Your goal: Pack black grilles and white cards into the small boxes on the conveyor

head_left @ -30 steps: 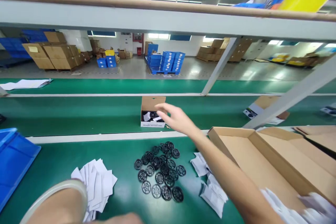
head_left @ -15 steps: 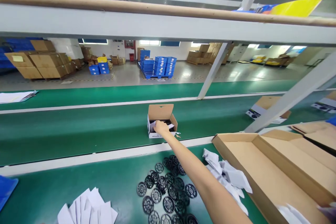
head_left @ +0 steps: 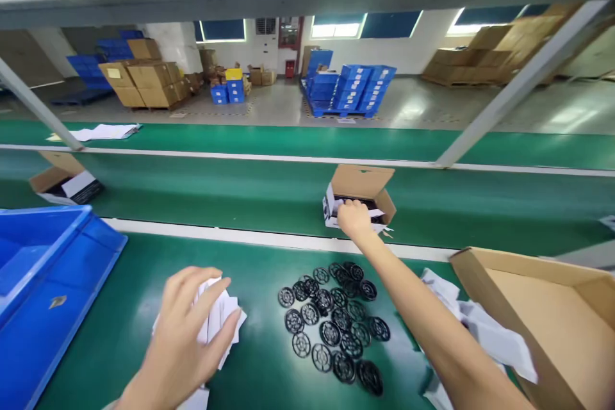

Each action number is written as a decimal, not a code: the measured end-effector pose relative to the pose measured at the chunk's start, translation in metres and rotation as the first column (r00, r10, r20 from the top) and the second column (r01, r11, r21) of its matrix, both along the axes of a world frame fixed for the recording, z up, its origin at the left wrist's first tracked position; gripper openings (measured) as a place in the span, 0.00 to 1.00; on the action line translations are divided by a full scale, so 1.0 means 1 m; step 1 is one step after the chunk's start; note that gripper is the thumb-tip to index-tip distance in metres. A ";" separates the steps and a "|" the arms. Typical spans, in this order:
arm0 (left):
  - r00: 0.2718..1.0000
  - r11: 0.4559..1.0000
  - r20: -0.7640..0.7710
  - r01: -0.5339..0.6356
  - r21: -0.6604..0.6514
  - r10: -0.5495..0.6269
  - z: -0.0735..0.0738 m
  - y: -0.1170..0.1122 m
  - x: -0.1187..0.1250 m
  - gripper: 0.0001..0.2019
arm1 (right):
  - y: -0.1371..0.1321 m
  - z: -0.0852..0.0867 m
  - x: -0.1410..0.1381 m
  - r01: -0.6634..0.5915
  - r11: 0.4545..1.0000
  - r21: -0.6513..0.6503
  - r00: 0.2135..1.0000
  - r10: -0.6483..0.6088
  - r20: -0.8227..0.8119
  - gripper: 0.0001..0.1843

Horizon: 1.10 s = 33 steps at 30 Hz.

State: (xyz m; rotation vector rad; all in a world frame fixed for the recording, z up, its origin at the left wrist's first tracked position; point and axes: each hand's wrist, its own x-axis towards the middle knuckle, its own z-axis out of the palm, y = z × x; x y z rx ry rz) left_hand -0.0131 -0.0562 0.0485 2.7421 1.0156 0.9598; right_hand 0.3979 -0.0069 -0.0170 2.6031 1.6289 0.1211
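Observation:
My right hand [head_left: 354,218] reaches into an open carton [head_left: 364,180] on the far green belt. Its fingers are curled down inside the front edge, and what they hold, if anything, is hidden. Dark contents and a white paper flap show around the hand. Over a fanned pile of white paper slips [head_left: 221,320] hovers my left hand [head_left: 187,327], fingers spread and thumb apart. It covers part of the pile; whether it touches the slips I cannot tell. Between my arms lie many black round spoked discs [head_left: 330,333], loose and overlapping on the near green surface.
A blue bin [head_left: 96,256] stands at the left. To the right are white wrapped packets [head_left: 494,333] beside a shallow cardboard tray [head_left: 542,295]. Another open carton [head_left: 67,179] sits farther left on the belt. A slanted metal post [head_left: 519,90] rises beyond the belt.
My left hand has come into view over the paper slips. The view has shifted, bringing the blue bin further in. My right hand stays at the carton.

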 end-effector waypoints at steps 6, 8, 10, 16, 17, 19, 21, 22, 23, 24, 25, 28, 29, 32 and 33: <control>0.790 0.942 -0.572 -0.324 -0.085 0.221 -0.085 0.002 0.024 0.17 | -0.078 -0.004 -0.050 -0.228 0.963 0.145 0.970 0.238 -0.055 0.14; 0.776 0.928 -0.595 -0.350 -0.131 0.209 -0.097 0.001 0.027 0.13 | -0.113 -0.008 -0.065 -0.302 0.924 0.234 0.924 0.344 -0.168 0.14; 0.833 0.920 -0.530 -0.321 -0.223 0.162 -0.099 0.002 0.025 0.10 | -0.150 -0.012 -0.074 -0.322 0.893 0.315 0.863 0.413 -0.290 0.14; 0.975 0.594 0.145 0.019 -0.805 0.166 -0.082 0.004 0.013 0.15 | -0.251 -0.037 -0.096 -0.227 0.935 0.273 0.820 0.335 -0.464 0.18; 0.945 0.468 0.256 0.137 -0.873 0.201 -0.077 0.000 0.014 0.16 | -0.262 -0.045 -0.101 -0.203 0.939 0.277 0.824 0.316 -0.470 0.21; 0.844 0.234 0.450 0.393 -0.889 0.292 -0.070 -0.012 0.021 0.18 | -0.275 -0.062 -0.111 -0.155 0.940 0.304 0.823 0.293 -0.487 0.26; 0.751 0.045 0.541 0.569 -0.821 0.378 -0.067 -0.029 0.034 0.18 | -0.280 -0.074 -0.122 -0.098 0.929 0.357 0.810 0.283 -0.513 0.27; 0.736 -0.036 0.540 0.604 -0.796 0.409 -0.068 -0.039 0.042 0.17 | -0.280 -0.077 -0.127 -0.064 0.917 0.393 0.804 0.281 -0.524 0.26; 0.743 -0.100 0.517 0.606 -0.789 0.424 -0.071 -0.049 0.051 0.18 | -0.279 -0.078 -0.133 -0.028 0.902 0.430 0.799 0.279 -0.532 0.26; 0.772 -0.153 0.482 0.581 -0.799 0.415 -0.075 -0.060 0.059 0.19 | -0.277 -0.077 -0.138 0.006 0.885 0.465 0.796 0.277 -0.538 0.25; 0.808 -0.185 0.445 0.540 -0.821 0.386 -0.081 -0.070 0.068 0.21 | -0.275 -0.073 -0.144 0.027 0.867 0.498 0.793 0.284 -0.539 0.26; 0.897 -0.169 0.367 0.413 -0.895 0.247 -0.097 -0.094 0.087 0.28 | -0.268 -0.057 -0.163 -0.005 0.824 0.567 0.752 0.377 -0.541 0.29; 0.913 -0.147 0.351 0.384 -0.912 0.207 -0.101 -0.100 0.092 0.31 | -0.265 -0.051 -0.169 -0.033 0.807 0.589 0.727 0.424 -0.540 0.30; 0.927 -0.086 0.333 0.351 -0.933 0.169 -0.107 -0.106 0.101 0.31 | -0.254 -0.040 -0.181 -0.062 0.756 0.651 0.666 0.517 -0.537 0.29; 0.924 -0.079 0.339 0.356 -0.931 0.178 -0.106 -0.105 0.102 0.31 | -0.251 -0.038 -0.183 -0.051 0.746 0.664 0.652 0.528 -0.544 0.27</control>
